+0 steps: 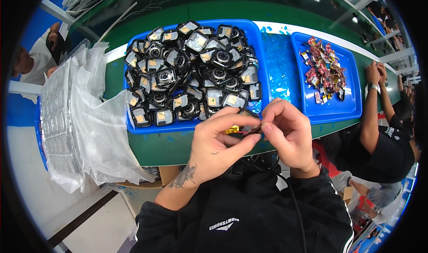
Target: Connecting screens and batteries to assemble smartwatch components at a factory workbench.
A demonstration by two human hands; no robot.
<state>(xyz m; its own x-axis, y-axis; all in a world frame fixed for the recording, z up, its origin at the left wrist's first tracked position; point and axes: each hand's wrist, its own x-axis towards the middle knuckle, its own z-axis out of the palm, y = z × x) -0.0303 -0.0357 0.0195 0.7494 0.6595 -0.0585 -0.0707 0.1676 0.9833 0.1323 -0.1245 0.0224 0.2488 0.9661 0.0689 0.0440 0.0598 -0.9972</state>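
Close in front of my chest, my left hand (216, 148) pinches a small electronic part (232, 129) with a shiny yellow patch and a dark reddish strip. The fingertips of my right hand (290, 135) close on the strip's other end, so both hands meet on the same piece. Fingers cover much of it, and its exact kind does not show. Just beyond my hands, a large blue tray (264, 70) is heaped with black smartwatch cases (167, 78), some showing round sensor backs, others pale inner faces with tan stickers.
To the right, a smaller blue tray (352, 97) holds a pile of small red and gold electronic parts (323, 70). Blue film scraps (281, 70) lie between the trays. Plastic-wrapped clear trays (62, 115) are stacked at left. Other people (379, 137) sit at right along the green table (165, 150).
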